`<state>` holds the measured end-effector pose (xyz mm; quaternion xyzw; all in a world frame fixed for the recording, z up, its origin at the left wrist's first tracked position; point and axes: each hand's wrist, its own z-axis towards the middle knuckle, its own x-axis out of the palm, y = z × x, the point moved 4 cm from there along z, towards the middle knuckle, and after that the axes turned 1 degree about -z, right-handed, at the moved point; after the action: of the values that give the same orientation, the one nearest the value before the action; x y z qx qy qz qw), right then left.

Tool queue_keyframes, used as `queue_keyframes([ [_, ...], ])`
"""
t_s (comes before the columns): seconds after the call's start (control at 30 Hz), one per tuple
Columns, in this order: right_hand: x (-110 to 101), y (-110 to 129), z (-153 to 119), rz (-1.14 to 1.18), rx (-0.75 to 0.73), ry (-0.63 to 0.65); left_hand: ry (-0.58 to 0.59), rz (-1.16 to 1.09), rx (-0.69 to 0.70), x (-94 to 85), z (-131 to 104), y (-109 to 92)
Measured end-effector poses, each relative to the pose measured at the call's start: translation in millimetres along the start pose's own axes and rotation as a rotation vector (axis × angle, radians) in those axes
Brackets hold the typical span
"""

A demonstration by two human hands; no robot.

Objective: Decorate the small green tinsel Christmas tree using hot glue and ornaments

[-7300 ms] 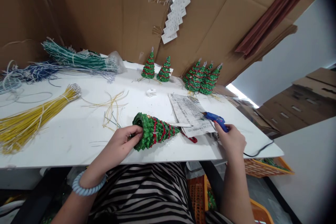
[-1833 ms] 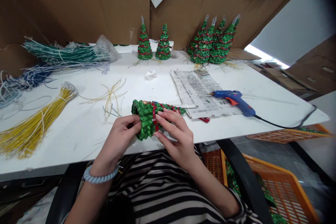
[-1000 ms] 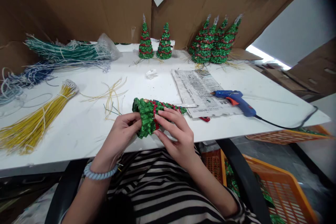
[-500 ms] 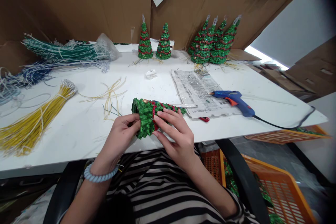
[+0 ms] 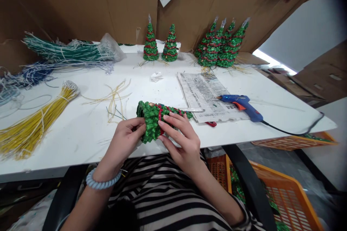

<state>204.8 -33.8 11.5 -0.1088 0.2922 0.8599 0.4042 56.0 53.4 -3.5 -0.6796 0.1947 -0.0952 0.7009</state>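
Note:
A green glittery Christmas tree figurine (image 5: pixel 152 124) with red garland lies on its side at the front of the table, its hollow base facing left. My left hand (image 5: pixel 128 135) is closed at the base, thumb and forefinger pinched on the rim; their tips are partly hidden, so a wire between them cannot be ruled out. Wrapped over the tree's middle from the right is my right hand (image 5: pixel 182 138), fingers curved on the garland. The tree's tip points right, by a white pen-like stick (image 5: pixel 193 109).
Finished-looking trees (image 5: pixel 170 45) stand at the back. A blue glue gun (image 5: pixel 241 104) rests on newspaper (image 5: pixel 208 90) at right. Yellow wires (image 5: pixel 43 115) and green wires (image 5: pixel 70 51) lie left. Orange crates (image 5: pixel 287 187) sit below the table.
The view has shifted very slightly. Both hands and the tree keep nearly the same position and grip.

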Motion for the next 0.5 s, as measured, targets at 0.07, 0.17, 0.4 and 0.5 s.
queue_keyframes([
  [0.07, -0.1, -0.3, -0.4, 0.014, -0.003, 0.001, -0.006, 0.018, 0.003, -0.7, -0.8, -0.8],
  [0.17, 0.5, -2.6, -2.3, 0.087, 0.052, 0.004, -0.004, 0.043, 0.000, -1.3, -1.8, -1.5],
  [0.4, -10.3, -19.2, -8.0, 0.450, 0.305, -0.050, -0.007, 0.097, 0.002, -2.4, -1.1, 0.5],
  [0.5, -37.1, -43.5, -6.5, 0.287, 0.453, -0.260, -0.012, 0.107, 0.007, -2.2, -0.7, -0.1],
])
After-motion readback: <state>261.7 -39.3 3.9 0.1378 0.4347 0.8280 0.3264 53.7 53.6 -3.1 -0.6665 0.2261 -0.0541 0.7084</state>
